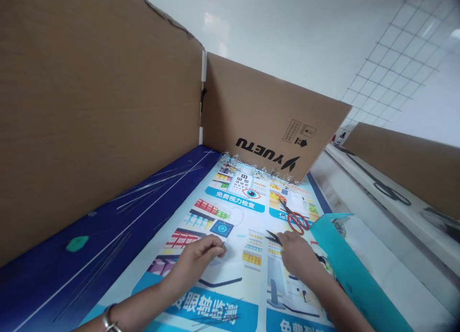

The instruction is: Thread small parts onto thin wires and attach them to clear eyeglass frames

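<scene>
Over the printed poster (233, 241), my left hand (204, 253) pinches a thin wire-like strand, which seems to loop up toward the eye chart picture. A metal bracelet is on the left wrist. To its right, my right hand (293, 250) is wrapped round dark pliers or snips (273, 238), whose jaws point left and stand slightly apart. The two hands do not touch. Red-handled scissors (296, 220) lie open on the poster just beyond my right hand. Thin dark wire pieces (219, 317) lie at the poster's near edge.
Cardboard walls stand at the left (100, 92) and back (266, 107). Small clear items (258, 171) line the back wall's foot. Thin strands (158, 183) lie on the blue surface at left, near a green patch (76, 244). A teal strip (355, 269) is at right.
</scene>
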A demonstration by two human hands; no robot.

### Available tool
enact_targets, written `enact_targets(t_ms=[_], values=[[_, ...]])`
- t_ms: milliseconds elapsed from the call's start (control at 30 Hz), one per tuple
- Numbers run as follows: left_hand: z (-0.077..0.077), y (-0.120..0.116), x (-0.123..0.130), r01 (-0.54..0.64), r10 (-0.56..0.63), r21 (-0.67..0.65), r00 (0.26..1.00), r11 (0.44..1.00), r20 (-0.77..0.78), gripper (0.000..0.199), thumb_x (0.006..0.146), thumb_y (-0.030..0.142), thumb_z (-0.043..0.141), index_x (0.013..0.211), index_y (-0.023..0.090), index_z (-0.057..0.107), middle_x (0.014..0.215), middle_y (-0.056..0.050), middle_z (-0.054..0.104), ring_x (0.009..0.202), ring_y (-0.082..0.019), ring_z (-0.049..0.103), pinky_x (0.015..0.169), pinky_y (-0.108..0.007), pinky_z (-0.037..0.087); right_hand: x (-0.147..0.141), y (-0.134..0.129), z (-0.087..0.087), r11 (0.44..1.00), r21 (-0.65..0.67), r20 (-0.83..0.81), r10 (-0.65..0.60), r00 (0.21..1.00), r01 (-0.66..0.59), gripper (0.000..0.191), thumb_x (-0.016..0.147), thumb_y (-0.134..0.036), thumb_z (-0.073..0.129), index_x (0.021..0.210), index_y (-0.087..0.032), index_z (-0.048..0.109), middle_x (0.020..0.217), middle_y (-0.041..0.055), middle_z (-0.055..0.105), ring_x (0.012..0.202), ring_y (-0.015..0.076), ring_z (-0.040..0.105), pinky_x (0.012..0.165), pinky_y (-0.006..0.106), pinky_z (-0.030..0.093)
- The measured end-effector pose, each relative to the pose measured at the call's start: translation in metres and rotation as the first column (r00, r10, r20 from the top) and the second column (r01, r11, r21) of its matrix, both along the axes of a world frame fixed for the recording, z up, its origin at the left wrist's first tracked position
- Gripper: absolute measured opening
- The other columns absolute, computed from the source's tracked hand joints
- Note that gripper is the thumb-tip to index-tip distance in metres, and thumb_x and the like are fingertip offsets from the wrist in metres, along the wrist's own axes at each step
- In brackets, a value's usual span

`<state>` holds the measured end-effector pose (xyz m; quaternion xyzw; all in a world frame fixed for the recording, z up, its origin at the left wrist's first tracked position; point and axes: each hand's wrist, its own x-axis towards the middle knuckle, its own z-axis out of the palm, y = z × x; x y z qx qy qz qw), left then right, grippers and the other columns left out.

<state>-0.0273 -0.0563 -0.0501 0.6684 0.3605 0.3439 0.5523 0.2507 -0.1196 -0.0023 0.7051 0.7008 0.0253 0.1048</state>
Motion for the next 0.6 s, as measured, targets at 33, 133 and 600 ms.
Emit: enact_targets(t_ms=[33, 133, 600], values=[[0.001, -0.001, 0.000, 0.002, -0.002, 0.004, 1.000, 1.000, 0.007, 0.016, 0.081, 0.027, 0.046, 0.074, 0.018, 0.057, 0.074, 0.000, 0.059, 0.072, -0.015, 0.052, 0.067, -0.024, 0.038, 0.010, -0.001, -0.003, 1.000, -0.023, 0.033, -0.013, 0.999, 0.014, 0.049, 0.073, -0.011, 0.045, 0.122, -0.012, 0.047, 0.112, 0.0157, 0.054, 0.107, 0.0262, 0.045, 0.085, 0.033, 0.031], [0.002, -0.002, 0.001, -0.004, 0.004, 0.016, 0.999, 1.000, 0.033, 0.016, 0.081, 0.026, 0.046, 0.071, 0.018, 0.056, 0.070, 0.001, 0.057, 0.069, -0.014, 0.051, 0.065, -0.023, 0.038, 0.026, 0.000, -0.011, 0.997, -0.077, 0.077, 0.009, 0.997, -0.003, 0.060, 0.067, -0.011, 0.048, 0.127, -0.012, 0.041, 0.118, 0.0173, 0.049, 0.110, 0.0286, 0.041, 0.087, 0.035, 0.029], [0.000, 0.000, -0.001, -0.043, 0.043, 0.011, 0.999, 0.999, 0.021, 0.015, 0.078, 0.026, 0.044, 0.067, 0.018, 0.052, 0.063, 0.002, 0.051, 0.064, -0.013, 0.049, 0.062, -0.023, 0.038, 0.009, 0.003, 0.001, 0.985, -0.088, 0.078, 0.158, 0.984, -0.151, 0.036, 0.064, -0.007, 0.049, 0.099, -0.017, 0.054, 0.093, 0.0098, 0.050, 0.089, 0.0240, 0.047, 0.075, 0.034, 0.031]])
